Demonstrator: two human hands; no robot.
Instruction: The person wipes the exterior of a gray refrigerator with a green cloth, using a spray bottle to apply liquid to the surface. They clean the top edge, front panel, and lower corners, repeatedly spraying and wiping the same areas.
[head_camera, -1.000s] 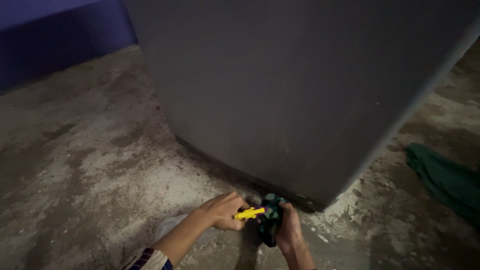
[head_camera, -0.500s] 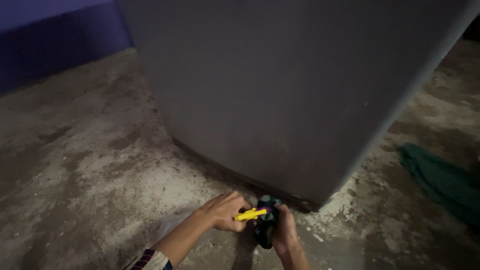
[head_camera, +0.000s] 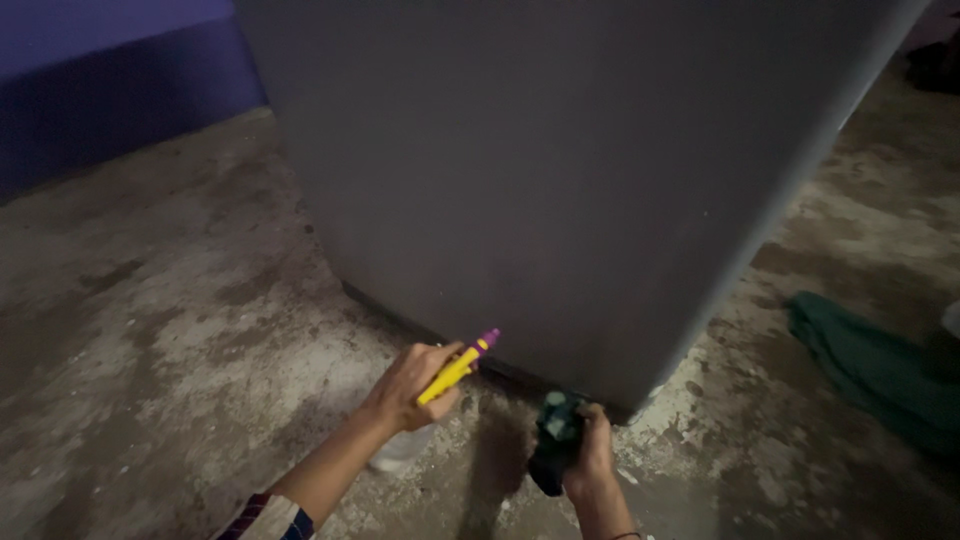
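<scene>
1. Far left: blue wall behind stained concrete floor; your striped sleeve at the bottom edge.
2. Your left hand: fingers closed around a yellow marker with a purple tip; tip points up-right, just short of the lower face of the big grey box; hand raised off the floor.
3. Pale object on the floor under your left wrist; mostly hidden, can't tell what it is.
4. Your right hand: fingers wrapped tight on a dark green bundled thing; looks like cloth, can't confirm; it sits low by the floor, just beside the box's bottom corner, well right of the marker; hands apart, not touching.
5. Far right: dark green cloth lying flat on the floor, well apart from both hands.
</scene>
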